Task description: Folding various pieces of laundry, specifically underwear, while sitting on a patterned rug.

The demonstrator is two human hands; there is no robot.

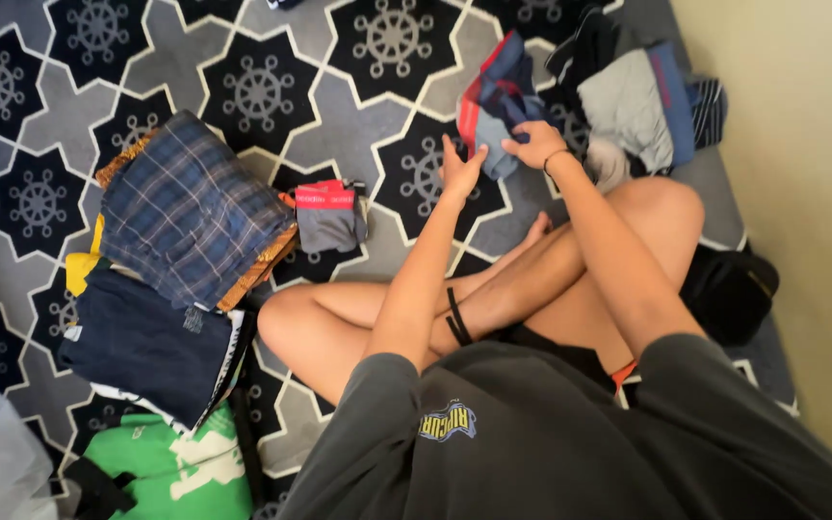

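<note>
Both hands on a red-and-blue garment (pixel 495 101) lying on the patterned floor (pixel 339 125), beside a clothes heap (pixel 637 106).
Right hand (pixel 534 144) grips its edge; left hand (pixel 459 173) open, fingers spread against it. Soft, light, floppy: best pinched at hem or corners.

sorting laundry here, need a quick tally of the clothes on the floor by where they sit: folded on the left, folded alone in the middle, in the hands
Folded on the left: 3, the plaid item, the navy item and the green item.
Folded alone in the middle: 1, the grey and red item.
In the left hand and right hand: 1, the red and blue garment.
Total: 5. The unsorted heap is too tangled to count.
</note>
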